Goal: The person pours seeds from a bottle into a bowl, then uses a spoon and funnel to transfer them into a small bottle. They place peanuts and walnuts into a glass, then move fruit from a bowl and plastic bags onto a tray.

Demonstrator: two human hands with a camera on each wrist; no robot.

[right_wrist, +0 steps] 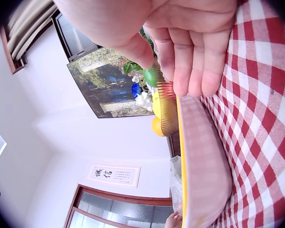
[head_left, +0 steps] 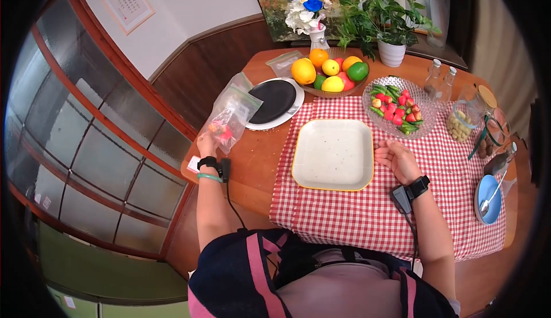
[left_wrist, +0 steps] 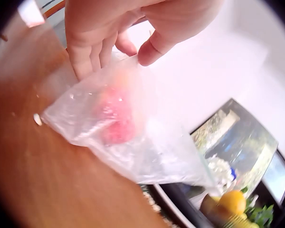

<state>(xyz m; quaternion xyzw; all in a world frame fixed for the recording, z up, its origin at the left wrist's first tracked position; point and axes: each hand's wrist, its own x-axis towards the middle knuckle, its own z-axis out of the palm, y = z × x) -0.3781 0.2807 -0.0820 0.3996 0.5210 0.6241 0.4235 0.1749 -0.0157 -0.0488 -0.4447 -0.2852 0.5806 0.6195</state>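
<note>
The left hand point(head_left: 207, 144) pinches the corner of a clear zip bag point(head_left: 234, 107) at the table's left side. Red and orange pieces point(left_wrist: 116, 116) show through the plastic in the left wrist view, below the thumb and fingertips of that hand point(left_wrist: 133, 33). Beside the right edge of a white square dish point(head_left: 333, 154) with a yellow rim, the right hand point(head_left: 399, 160) rests with relaxed, slightly bent fingers and holds nothing. In the right wrist view, the fingertips of this hand point(right_wrist: 190, 52) are close to the rim of the dish point(right_wrist: 204, 161); whether they touch it I cannot tell.
A black round plate point(head_left: 273, 101) on a white one lies beyond the bag. Behind the dish are a fruit bowl point(head_left: 333, 93) and a glass bowl of radishes and green peppers point(head_left: 396, 108). Jars, bottles and a blue bowl point(head_left: 488, 194) stand right, partly on a checked cloth point(head_left: 333, 214).
</note>
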